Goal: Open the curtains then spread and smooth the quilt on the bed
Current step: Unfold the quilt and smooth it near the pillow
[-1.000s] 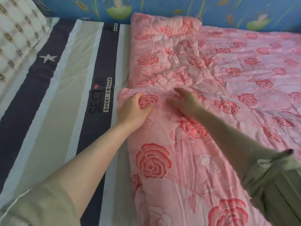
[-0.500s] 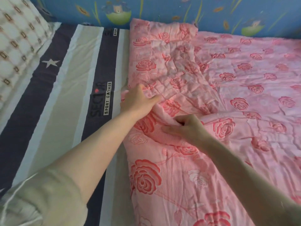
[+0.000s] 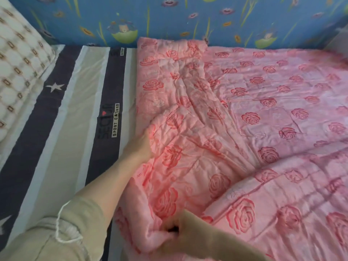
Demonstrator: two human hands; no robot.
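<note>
Gripping the pink rose-print quilt (image 3: 254, 113) at its left edge, our left hand (image 3: 142, 146) has its fingers tucked into a raised fold of the padded cloth, arm stretched forward from a rolled beige sleeve (image 3: 62, 234). Our right hand (image 3: 176, 235) sits low and close to us, blurred, closed around a bunched lower edge of the same quilt. The quilt covers the bed from the hands rightward and away to the blue flowered wall (image 3: 169, 17), stitched in squares, creased and ridged between the two hands. Left of the left hand lies bare striped bedsheet (image 3: 62, 140), navy, grey and white with a star. Beyond it, far left, rests a quilted white pillow (image 3: 17, 59).
</note>
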